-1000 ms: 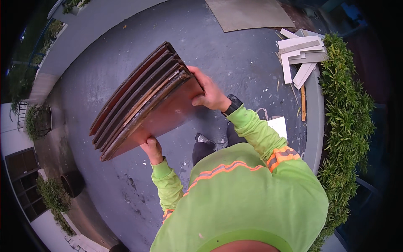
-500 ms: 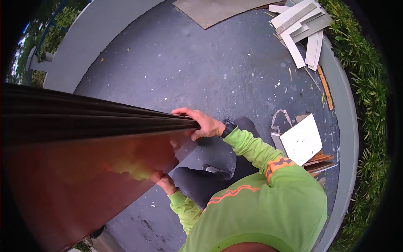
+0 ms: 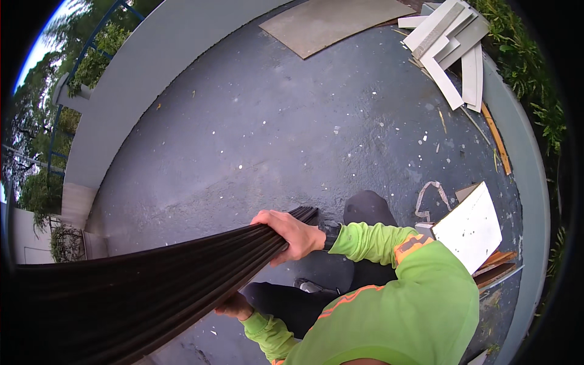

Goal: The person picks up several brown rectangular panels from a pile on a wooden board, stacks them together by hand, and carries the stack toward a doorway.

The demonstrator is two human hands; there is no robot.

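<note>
The stack of dark roof tiles (image 3: 152, 286) runs lengthwise from the person's chest out to the lower left, the right hand (image 3: 291, 234) clamped over its near top edge, the left hand (image 3: 234, 306) cupped beneath.

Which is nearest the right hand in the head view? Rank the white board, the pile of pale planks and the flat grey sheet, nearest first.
From the right hand:
1. White board, low on the right, beside the person.
2. Pile of pale planks, upper right, by the hedge.
3. Flat grey sheet, top centre; too close to the planks to rank firmly.
</note>
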